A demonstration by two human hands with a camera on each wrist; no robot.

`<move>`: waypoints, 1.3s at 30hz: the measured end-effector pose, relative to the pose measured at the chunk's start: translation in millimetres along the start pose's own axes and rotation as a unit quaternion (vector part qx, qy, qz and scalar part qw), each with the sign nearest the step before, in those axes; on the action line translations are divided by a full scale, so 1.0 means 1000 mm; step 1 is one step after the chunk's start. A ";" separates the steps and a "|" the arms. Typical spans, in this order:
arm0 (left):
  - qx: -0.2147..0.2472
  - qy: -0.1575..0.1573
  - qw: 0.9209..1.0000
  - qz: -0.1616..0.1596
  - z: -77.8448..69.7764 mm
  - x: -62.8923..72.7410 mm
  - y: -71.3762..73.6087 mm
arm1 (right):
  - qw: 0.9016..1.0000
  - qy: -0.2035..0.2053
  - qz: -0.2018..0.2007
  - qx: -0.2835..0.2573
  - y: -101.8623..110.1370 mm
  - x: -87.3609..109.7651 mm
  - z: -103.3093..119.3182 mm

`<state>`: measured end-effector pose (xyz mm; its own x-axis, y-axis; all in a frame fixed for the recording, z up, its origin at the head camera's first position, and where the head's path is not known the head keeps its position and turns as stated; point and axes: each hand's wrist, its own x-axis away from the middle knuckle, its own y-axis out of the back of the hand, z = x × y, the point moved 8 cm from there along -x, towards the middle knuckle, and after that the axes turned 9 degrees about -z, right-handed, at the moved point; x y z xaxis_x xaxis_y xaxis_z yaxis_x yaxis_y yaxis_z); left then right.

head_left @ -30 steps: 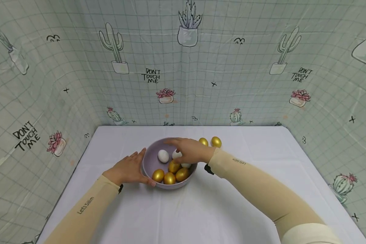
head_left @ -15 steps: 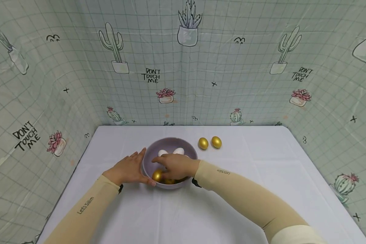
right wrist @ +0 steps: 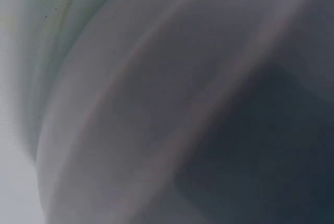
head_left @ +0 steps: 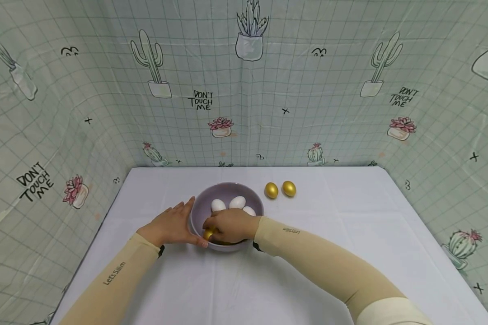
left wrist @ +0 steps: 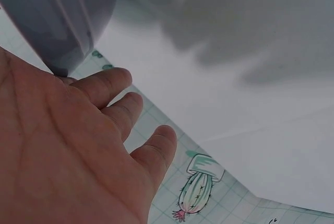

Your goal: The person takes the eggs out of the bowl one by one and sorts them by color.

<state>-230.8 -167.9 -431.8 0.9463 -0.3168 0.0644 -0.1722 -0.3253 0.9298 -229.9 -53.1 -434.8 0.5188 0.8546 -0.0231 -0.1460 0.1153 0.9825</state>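
A round purple bowl (head_left: 226,185) sits on the white table. My left hand (head_left: 171,227) rests against its left side, fingers spread and fairly straight, the thumb along the near rim. In the left wrist view the bowl's outer wall (left wrist: 78,10) touches the left hand (left wrist: 68,130). My right hand (head_left: 232,225) reaches down inside the bowl, fingers curled around a golden egg (head_left: 208,234) at the near left. Its palm hides other golden eggs beneath. Behind it lie white eggs (head_left: 237,202). The right wrist view shows only the blurred bowl wall (right wrist: 141,93).
Two golden eggs, one (head_left: 271,190) nearer the bowl and another (head_left: 289,188) to its right, lie on the table (head_left: 333,212) behind and right of the bowl. A cactus-print cloth (head_left: 284,135) hangs around the table's back and sides.
My right hand has moved left and toward the near side within the bowl, its fingers closing down on a golden egg. The left hand and the bowl have stayed put.
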 end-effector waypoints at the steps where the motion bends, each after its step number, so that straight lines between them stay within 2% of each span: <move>1: 0.000 0.000 1.000 0.000 0.000 0.000 0.000 | 1.000 0.001 0.001 -0.001 -0.001 0.000 0.000; 11: 0.003 0.001 1.000 0.000 0.001 0.000 -0.001 | 1.000 0.008 -0.007 -0.009 -0.004 -0.001 -0.003; 28: 0.001 -0.002 1.000 0.000 -0.001 0.001 0.000 | 1.000 -0.017 -0.010 -0.012 -0.008 -0.006 -0.007; 39: 0.002 0.001 1.000 0.003 0.001 0.000 -0.002 | 0.999 0.006 -0.034 -0.028 -0.007 -0.011 -0.006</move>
<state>-230.8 -168.2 -434.3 0.9462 -0.3159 0.0705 -0.1785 -0.3277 0.9278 -239.8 -59.8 -442.6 0.5185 0.8500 -0.0930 -0.1570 0.2016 0.9668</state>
